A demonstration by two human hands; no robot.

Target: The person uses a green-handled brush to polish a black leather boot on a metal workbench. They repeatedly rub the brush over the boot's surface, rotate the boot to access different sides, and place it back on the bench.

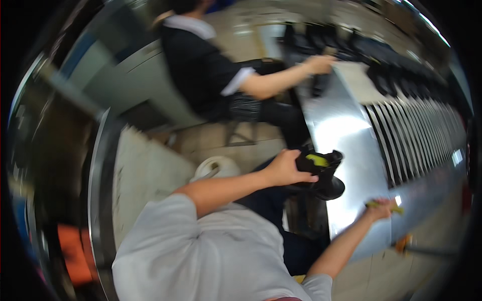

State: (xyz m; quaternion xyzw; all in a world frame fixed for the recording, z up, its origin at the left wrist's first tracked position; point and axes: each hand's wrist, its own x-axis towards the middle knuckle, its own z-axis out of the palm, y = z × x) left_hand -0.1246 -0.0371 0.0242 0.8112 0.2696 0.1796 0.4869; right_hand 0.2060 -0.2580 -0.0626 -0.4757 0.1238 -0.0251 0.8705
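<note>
Grey t-shirt shoulders [201, 251] fill the bottom of the view, so that's the closest thing, with both bare forearms reaching up and to the right from there. Left hand [285, 168] is wrapped around the top of a black ankle boot [321, 173], fingers closed on the collar, holding it just off the near edge of a shiny metal worktable [346, 130]. You can see a yellow-green patch inside the boot's opening, and the sole end points down and right, overlapping the table edge. Right hand [379, 208] is lower down on the same metal surface, closed around a small yellow-green tool [394, 206]; it's pretty blurry so I can't tell what the tool actually is, just that it sticks out past the knuckles to the right.

Further along the table, a slatted conveyor [416, 130] with light bars runs off toward the top right, and rows of dark boots [381, 55] sit lined up at its far end. Another person in a black top with white sleeve cuffs [201, 65] sits on a stool across the way, one hand [321, 63] resting at the far corner of the table. White round bucket-ish thing [216, 168] sits on the floor just under the left forearm. Something orange [73, 251] shows low on the left, too smeared to identify.
</note>
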